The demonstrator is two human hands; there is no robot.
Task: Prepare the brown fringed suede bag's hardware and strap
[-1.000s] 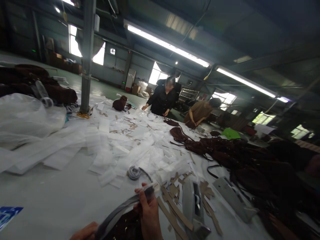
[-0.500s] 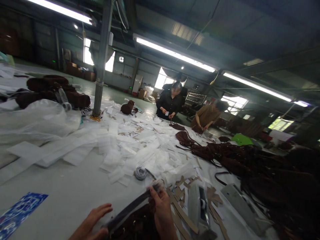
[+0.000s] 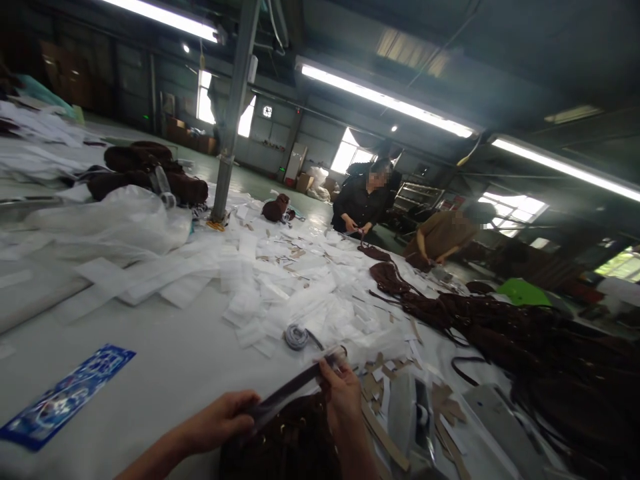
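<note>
A dark brown strap [image 3: 287, 393], partly wrapped in clear film, stretches between my two hands above the table. My left hand [image 3: 227, 420] pinches its lower left part between thumb and fingers. At the upper right end, my right hand [image 3: 343, 397] is closed on the strap and its film. Below the strap sits a dark brown bag [image 3: 295, 443] with small gold-coloured eyelets, cut off by the bottom edge. A grey coiled strip [image 3: 297, 337] lies just beyond my right hand.
White wrapping sheets [image 3: 280, 287] cover the table's middle. To the right are tan paper strips [image 3: 383, 440], a grey tape dispenser [image 3: 407, 410] and piled brown bags [image 3: 500, 327]. A blue printed packet [image 3: 70, 393] lies left. A metal post [image 3: 233, 133] and two people [image 3: 363, 200] are beyond.
My left hand has gone from spread fingers to pinching the strap. The whole view has shifted, so the surroundings appear farther right. The right hand keeps its hold.
</note>
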